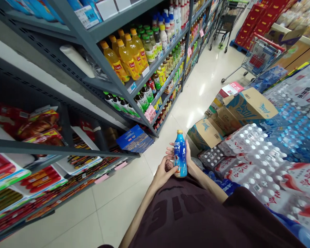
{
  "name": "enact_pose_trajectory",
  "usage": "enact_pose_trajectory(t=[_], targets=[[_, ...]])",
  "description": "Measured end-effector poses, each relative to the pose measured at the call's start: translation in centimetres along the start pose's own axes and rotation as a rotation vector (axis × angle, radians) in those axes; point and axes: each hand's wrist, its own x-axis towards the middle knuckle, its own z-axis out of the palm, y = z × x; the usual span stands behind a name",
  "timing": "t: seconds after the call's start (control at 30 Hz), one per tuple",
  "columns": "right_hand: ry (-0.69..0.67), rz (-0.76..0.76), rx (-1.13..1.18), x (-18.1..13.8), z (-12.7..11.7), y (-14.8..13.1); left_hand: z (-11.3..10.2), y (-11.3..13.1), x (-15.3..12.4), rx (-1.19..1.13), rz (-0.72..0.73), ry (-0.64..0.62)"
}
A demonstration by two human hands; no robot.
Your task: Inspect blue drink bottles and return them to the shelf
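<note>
A blue drink bottle (180,155) with a gold cap and a printed label stands nearly upright in front of my body. My right hand (188,155) is wrapped round it from behind and the right side, its fingertips showing past the bottle's left edge. My left hand (164,169) is at the bottle's lower left, with the thumb pressed on the lower label and the other fingers curled beside it. Part of the right palm is hidden behind the bottle.
Grey shelving (124,91) holds orange drink bottles (129,57) and other drinks. A blue carton (135,138) sits on the floor by the shelf end. Wrapped water bottle packs (258,172) and cardboard boxes (250,106) are stacked at right. A shopping cart (262,55) stands farther back.
</note>
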Motion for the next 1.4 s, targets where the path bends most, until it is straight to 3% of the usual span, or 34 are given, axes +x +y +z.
enact_pose_trajectory(t=[0.27, 0.37, 0.53, 0.67, 0.87, 1.0, 1.13, 1.2, 1.27, 1.3, 1.4], targets=[[-0.130, 0.065, 0.007, 0.9, -0.1, -0.4, 0.3, -0.7, 0.4, -0.054, -0.019, 0.041], [-0.141, -0.009, 0.045, 1.3, -0.3, -0.4, 0.5, -0.7, 0.3, -0.063, -0.043, 0.093], [-0.017, -0.213, 0.074, 2.1, 1.0, -0.6, 0.6, -0.7, 0.4, 0.065, -0.034, 0.245], [-0.015, -0.233, 0.045, 2.6, 2.7, -2.0, 0.3, -0.3, 1.3, 0.142, 0.044, 0.350], [-0.012, -0.253, -0.018, 4.6, 4.2, -6.1, 0.1, 0.0, 3.6, -0.476, -0.116, -0.022], [-0.044, -0.248, -0.097, 6.6, 5.8, -8.9, -0.5, 0.0, 6.2, -0.553, -0.110, -0.085], [-0.097, -0.310, -0.326, 8.1, 7.9, -11.7, -2.0, 0.8, 9.2, -0.412, -0.056, 0.011], [-0.027, -0.382, -0.554, 8.6, 8.8, -13.2, -2.9, 1.4, 10.5, -0.268, -0.052, 0.120], [0.134, -0.498, -0.847, 9.3, 9.7, -14.8, -4.1, 1.9, 12.2, -0.138, -0.027, 0.201], [0.191, -0.560, -0.980, 9.7, 10.1, -15.6, -4.6, 2.1, 13.2, -0.086, 0.006, 0.213], [0.188, -0.644, -1.215, 11.3, 12.1, -18.1, -6.4, 2.9, 16.8, -0.004, 0.132, 0.178]])
